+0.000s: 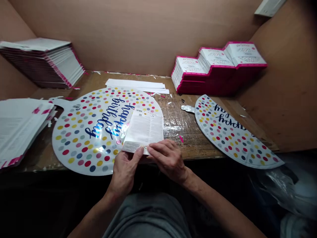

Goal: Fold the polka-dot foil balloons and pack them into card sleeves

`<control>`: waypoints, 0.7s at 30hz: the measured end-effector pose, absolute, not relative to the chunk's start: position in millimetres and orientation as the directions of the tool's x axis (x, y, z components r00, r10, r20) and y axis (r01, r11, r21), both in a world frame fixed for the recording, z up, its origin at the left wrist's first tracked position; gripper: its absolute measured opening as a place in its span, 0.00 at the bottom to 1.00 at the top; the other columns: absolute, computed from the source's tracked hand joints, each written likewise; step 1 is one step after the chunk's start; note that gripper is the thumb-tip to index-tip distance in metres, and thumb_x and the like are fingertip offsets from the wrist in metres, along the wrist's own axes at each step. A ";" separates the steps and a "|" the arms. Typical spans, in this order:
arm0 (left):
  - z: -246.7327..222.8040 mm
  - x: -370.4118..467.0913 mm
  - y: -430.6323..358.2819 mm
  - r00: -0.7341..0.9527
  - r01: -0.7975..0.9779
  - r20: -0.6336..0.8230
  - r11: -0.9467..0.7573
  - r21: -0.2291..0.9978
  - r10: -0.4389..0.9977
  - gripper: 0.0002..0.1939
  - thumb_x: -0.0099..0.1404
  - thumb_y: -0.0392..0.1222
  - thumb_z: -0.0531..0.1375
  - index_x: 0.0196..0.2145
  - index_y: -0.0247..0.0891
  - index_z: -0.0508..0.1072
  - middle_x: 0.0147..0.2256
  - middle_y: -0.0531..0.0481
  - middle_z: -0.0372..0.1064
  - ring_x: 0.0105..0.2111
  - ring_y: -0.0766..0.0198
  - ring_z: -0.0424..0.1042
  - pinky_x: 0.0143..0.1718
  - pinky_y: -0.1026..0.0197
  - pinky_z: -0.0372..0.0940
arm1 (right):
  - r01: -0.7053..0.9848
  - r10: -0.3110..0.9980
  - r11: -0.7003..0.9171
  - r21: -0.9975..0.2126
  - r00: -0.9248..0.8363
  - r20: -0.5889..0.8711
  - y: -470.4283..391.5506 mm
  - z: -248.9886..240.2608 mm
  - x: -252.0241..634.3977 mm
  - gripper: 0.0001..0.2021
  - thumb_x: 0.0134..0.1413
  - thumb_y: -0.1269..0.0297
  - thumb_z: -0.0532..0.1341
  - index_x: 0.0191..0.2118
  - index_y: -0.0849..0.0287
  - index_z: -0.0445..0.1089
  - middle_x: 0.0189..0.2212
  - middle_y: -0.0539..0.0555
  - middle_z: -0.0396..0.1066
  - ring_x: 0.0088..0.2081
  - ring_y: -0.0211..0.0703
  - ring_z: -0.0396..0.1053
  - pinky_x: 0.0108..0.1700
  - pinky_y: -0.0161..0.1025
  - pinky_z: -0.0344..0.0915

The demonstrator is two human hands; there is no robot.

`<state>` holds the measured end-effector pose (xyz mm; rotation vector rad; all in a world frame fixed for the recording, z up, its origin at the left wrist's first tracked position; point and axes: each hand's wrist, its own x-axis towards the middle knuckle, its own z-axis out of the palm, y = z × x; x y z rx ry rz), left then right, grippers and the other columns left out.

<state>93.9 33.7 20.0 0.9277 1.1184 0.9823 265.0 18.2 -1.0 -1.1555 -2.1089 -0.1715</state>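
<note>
Both my hands grip the near edge of a white printed paper packet (pixel 145 127), which shows small text and a barcode. My left hand (pixel 125 168) has its thumb on top at the packet's near left edge. The fingers of my right hand (pixel 169 158) are bent over the near right edge. Under and behind the packet lies a flat foil balloon (pixel 81 132), white with coloured dots and blue "happy birthday" lettering, its neck pointing left. Another dotted foil balloon (pixel 228 135), folded in half, lies to the right of my hands.
Stepped stacks of pink-and-white packets (pixel 218 69) stand at the back right. A tall stack of white sheets (pixel 44 62) is at the back left, with more printed sheets (pixel 22 129) nearer. White paper strips (pixel 136 86) and scraps lie on the brown bench (pixel 180 132). Board walls (pixel 119 36) enclose it.
</note>
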 end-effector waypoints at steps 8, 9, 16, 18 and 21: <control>8.3 81.5 57.1 -0.068 -0.235 -0.279 0.256 0.938 0.958 0.26 0.49 0.52 0.71 0.43 0.34 0.75 0.37 0.44 0.79 0.36 0.55 0.78 0.37 0.58 0.73 | 0.862 0.873 0.466 -0.201 -0.412 0.260 61.1 26.9 224.1 0.04 0.61 0.66 0.62 0.35 0.60 0.70 0.30 0.55 0.72 0.31 0.43 0.68 0.32 0.37 0.63; 5.6 78.8 57.5 -0.085 -0.167 -0.277 0.261 0.951 0.957 0.24 0.50 0.53 0.70 0.40 0.34 0.76 0.34 0.45 0.78 0.34 0.55 0.78 0.35 0.59 0.73 | 0.854 0.870 0.486 -0.185 -0.453 0.192 66.5 30.7 221.4 0.03 0.59 0.69 0.62 0.34 0.60 0.70 0.29 0.54 0.72 0.29 0.42 0.67 0.30 0.37 0.61; 12.2 52.2 77.5 -0.027 -0.169 -0.354 0.345 0.923 0.935 0.20 0.52 0.56 0.68 0.34 0.36 0.77 0.29 0.47 0.77 0.26 0.57 0.77 0.27 0.58 0.73 | 0.684 0.852 0.503 -0.528 -0.496 0.168 71.4 33.4 248.4 0.15 0.67 0.61 0.53 0.29 0.58 0.67 0.26 0.51 0.70 0.28 0.37 0.66 0.32 0.34 0.61; 20.6 35.2 95.2 -0.061 -0.212 -0.337 0.318 0.924 0.939 0.22 0.51 0.56 0.70 0.34 0.34 0.76 0.29 0.46 0.77 0.25 0.59 0.76 0.26 0.60 0.73 | 0.637 0.832 0.406 -0.655 -0.555 -0.024 51.1 32.8 275.1 0.16 0.67 0.56 0.52 0.31 0.55 0.69 0.25 0.50 0.70 0.28 0.38 0.69 0.32 0.34 0.63; 36.2 -2.2 137.7 -0.149 -0.218 -0.258 0.222 0.950 0.955 0.23 0.48 0.55 0.72 0.29 0.31 0.75 0.24 0.47 0.75 0.21 0.65 0.73 0.22 0.66 0.69 | 0.766 0.746 0.251 -0.592 -0.543 -0.386 23.8 33.3 315.4 0.07 0.60 0.51 0.61 0.36 0.44 0.74 0.34 0.53 0.74 0.38 0.42 0.75 0.32 0.35 0.67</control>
